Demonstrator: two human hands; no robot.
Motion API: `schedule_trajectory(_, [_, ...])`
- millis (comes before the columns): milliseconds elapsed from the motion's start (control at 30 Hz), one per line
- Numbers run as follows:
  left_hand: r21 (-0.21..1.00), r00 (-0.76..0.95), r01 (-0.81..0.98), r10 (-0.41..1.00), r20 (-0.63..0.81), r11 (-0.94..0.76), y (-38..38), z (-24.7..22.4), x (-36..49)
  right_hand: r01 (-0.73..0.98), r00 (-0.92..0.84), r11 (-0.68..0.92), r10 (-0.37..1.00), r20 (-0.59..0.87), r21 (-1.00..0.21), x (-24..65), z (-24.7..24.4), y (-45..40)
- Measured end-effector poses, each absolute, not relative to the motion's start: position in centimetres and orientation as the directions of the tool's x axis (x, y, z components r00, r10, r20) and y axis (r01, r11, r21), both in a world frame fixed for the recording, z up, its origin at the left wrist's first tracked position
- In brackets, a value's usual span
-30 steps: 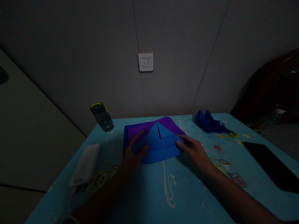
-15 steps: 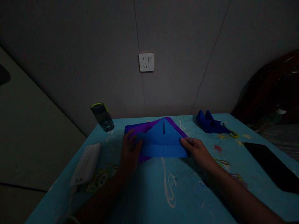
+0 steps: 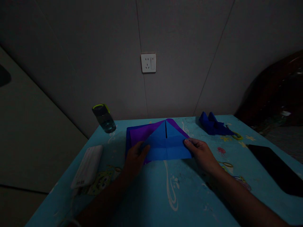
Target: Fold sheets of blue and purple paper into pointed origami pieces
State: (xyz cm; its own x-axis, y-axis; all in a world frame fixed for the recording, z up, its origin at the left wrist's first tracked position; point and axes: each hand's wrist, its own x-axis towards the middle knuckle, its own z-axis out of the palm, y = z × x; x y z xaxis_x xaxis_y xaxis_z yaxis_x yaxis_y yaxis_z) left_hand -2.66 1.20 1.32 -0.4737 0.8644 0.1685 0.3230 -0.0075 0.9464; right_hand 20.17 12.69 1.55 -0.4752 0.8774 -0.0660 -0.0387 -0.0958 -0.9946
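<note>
Between my hands is a folded sheet of blue paper (image 3: 165,148), its top coming to a point with a narrow dark gap down the middle. My left hand (image 3: 135,157) grips its left end, thumb in front and fingers mostly behind. At the right end, my right hand (image 3: 199,151) pinches the paper with the thumb on its face. Behind it lie a purple sheet (image 3: 139,134) and a dark blue sheet (image 3: 128,142), partly covered by the held paper and my left hand.
A water bottle (image 3: 104,119) stands at the back left, with a white power bank (image 3: 87,166) and cable nearer me. A folded dark blue paper shape (image 3: 213,125) sits at the back right of the table (image 3: 189,195). A black tablet-like slab (image 3: 276,167) lies at right.
My left hand has shifted right along the paper, and its spread fingers have closed on the left end. My right hand keeps its pinch, barely moving.
</note>
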Motion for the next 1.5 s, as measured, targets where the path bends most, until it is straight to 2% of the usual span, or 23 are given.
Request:
schedule_trajectory(167, [0.954, -0.413, 0.297, 0.896, 0.165, -0.039, 1.2, 1.3, -2.4, -0.082, -0.376, -0.031, 0.927, 0.002, -0.996, 20.3, 1.1, 13.2])
schedule_trajectory(333, [0.904, -0.386, 0.424, 0.891, 0.240, -0.060, 1.2, 0.9, -2.8, -0.066, -0.338, 0.016, 0.940, 0.038, -0.998, 20.3, 1.5, 13.0])
schedule_trajectory(400, [0.846, -0.371, 0.522, 0.864, 0.342, -0.110, 1.3, 0.9, -3.3, -0.083, -0.376, 0.045, 0.924, 0.073, -0.996, 20.3, 1.7, 12.7])
schedule_trajectory(533, [0.652, -0.248, 0.723, 0.794, 0.555, -0.231, 1.5, 1.0, -4.6, -0.040, -0.385, 0.159, 0.909, 0.162, -0.986, 20.3, 2.0, 12.2])
schedule_trajectory(733, [0.427, -0.108, 0.870, 0.750, 0.653, -0.246, 1.5, 0.3, -5.7, -0.040, -0.331, 0.412, 0.854, 0.401, -0.910, 20.4, 2.3, 12.5])
schedule_trajectory(900, [0.293, -0.042, 0.936, 0.766, 0.642, -0.194, 1.4, -0.3, -5.6, -0.040, -0.277, 0.364, 0.891, 0.361, -0.930, 20.6, 2.2, 12.7])
schedule_trajectory(1000, [0.335, -0.076, 0.931, 0.822, 0.565, -0.144, 1.3, -0.4, -5.5, -0.044, -0.287, 0.292, 0.912, 0.291, -0.956, 20.6, 2.1, 12.8])
schedule_trajectory(1133, [0.463, -0.093, 0.873, 0.880, 0.466, -0.153, 1.2, -0.3, -5.1, -0.036, -0.290, 0.193, 0.937, 0.195, -0.981, 20.6, 2.2, 13.0])
schedule_trajectory(1300, [0.617, -0.154, 0.744, 0.832, 0.533, -0.258, 1.1, 0.2, -4.4, -0.077, -0.323, 0.064, 0.942, 0.086, -0.995, 20.6, 1.8, 13.3])
schedule_trajectory(1400, [0.731, -0.253, 0.633, 0.825, 0.506, -0.255, 0.9, 0.5, -4.0, -0.131, -0.375, -0.030, 0.927, 0.022, -0.991, 20.6, 1.3, 13.6])
schedule_trajectory(1500, [0.842, -0.406, 0.515, 0.820, 0.403, -0.159, 0.9, 0.7, -3.7, -0.152, -0.426, -0.075, 0.905, -0.004, -0.986, 20.6, 1.0, 13.7])
